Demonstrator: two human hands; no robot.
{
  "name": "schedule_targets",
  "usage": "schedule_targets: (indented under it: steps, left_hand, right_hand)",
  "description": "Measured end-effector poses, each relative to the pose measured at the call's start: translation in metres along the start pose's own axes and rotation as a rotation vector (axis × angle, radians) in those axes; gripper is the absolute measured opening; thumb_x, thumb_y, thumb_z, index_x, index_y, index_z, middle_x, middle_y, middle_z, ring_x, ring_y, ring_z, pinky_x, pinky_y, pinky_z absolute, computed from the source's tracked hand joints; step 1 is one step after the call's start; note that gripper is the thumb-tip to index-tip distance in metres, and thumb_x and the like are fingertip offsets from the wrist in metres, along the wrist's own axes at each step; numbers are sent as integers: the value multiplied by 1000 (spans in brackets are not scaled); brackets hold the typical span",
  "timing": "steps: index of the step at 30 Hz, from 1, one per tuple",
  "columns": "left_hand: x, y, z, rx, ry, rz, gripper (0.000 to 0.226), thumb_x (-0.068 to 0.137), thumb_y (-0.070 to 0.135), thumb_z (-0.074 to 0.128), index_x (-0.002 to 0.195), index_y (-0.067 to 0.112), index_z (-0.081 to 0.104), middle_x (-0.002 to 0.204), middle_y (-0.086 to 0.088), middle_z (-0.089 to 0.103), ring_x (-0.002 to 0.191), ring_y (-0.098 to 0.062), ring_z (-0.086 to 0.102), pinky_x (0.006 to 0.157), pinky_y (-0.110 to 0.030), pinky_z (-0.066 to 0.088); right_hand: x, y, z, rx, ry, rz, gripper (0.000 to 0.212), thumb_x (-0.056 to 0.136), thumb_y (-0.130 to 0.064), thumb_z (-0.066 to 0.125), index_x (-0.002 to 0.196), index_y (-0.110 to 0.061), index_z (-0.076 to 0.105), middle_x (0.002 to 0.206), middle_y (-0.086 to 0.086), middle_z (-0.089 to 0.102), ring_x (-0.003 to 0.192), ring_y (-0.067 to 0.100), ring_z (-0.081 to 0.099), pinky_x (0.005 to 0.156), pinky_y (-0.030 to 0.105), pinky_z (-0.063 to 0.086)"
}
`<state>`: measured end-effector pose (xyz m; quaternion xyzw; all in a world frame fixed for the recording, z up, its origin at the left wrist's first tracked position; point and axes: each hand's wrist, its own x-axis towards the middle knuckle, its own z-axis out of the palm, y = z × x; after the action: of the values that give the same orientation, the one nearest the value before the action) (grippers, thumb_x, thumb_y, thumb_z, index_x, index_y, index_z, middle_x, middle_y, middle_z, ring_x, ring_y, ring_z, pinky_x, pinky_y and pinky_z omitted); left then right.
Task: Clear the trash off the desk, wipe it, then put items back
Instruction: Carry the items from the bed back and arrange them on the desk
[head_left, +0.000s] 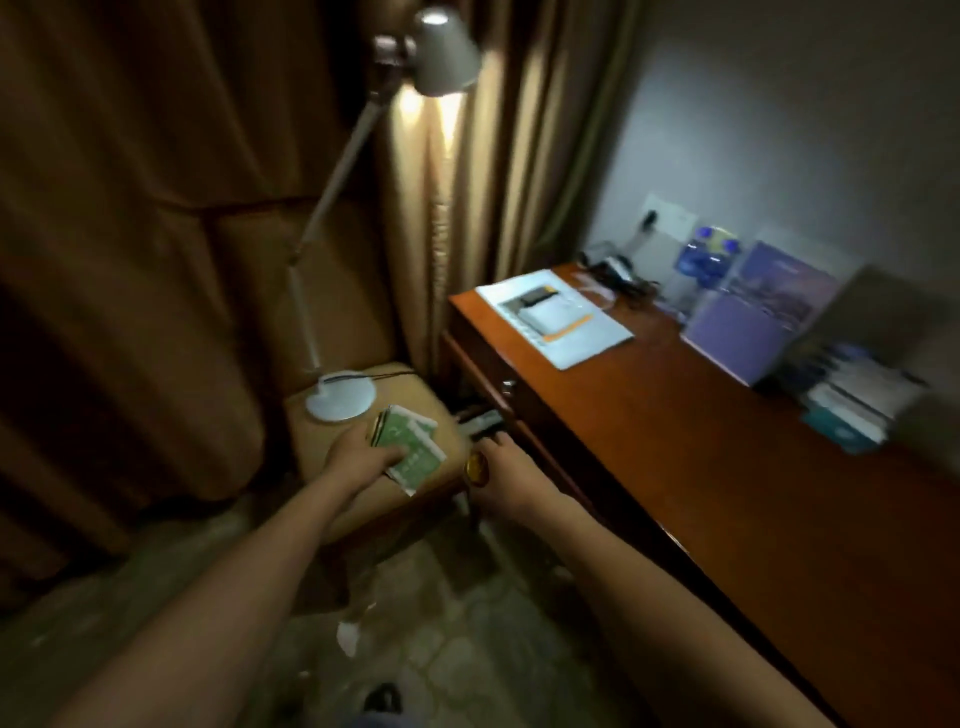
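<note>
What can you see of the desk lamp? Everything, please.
The desk lamp is pale grey or white, apparently metal. Its round flat base sits on the tan padded chair seat, not on the desk. A jointed thin arm rises tilted to the right, to a cone shade in front of the curtain. It is lit. A dark cord lies by the base. Neither hand touches it.

Two bare forearms reach in from the bottom edge, with no sleeve, watch or band on either as far as they show. The left hand (363, 454) and the right hand (506, 480) wear no gloves or rings that can be made out. Dim light and blur hide finer detail such as nails.
</note>
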<state>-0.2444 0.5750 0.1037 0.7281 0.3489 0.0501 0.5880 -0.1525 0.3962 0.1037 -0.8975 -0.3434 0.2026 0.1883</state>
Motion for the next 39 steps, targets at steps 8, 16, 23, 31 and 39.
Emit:
schedule_targets:
  steps: [8,16,23,31,39]
  left_hand:
    - [109,82,168,151,-382,126,26,80,-1,69,105,3,61,99,-14,64,89,-22,59,81,-33,47]
    - [186,155,312,332,-682,227,18,79,2,71,93,7,62,97,-17,67,89,-31,64,83,-47,54]
    - [199,170,432,475,-888,277,14,84,8,67,88,15,56,99,-12,67,92,-29,66,88,-46,53]
    - [251,196,526,634,-835,270,21,86,15,66,105,7,60,103,-9,68,92,-24,67,86,-39,54]
    - [287,198,581,746,-799,158,23,88,12,62,110,6,57,106,-12,67,92,-28,67,83,-45,55]
  right_hand:
    - [23,142,-63,74,171,340,43,85,-24,67,120,-10,47,113,8,40,95,26,47,78,35,41]
    - [10,243,-110,264,385,735,45,85,-20,67,125,-12,48,118,6,43,103,24,50,92,36,49]
    - [6,343,-135,289,423,932,46,81,-18,70,123,-11,50,117,7,45,105,25,51,87,32,47]
    - [39,458,-178,354,404,913,45,81,-20,71,119,-8,50,122,11,45,111,30,49,86,31,39]
    - [62,523,-195,434,378,948,32,83,-17,66,111,-8,53,113,11,51,105,26,51,85,33,43]
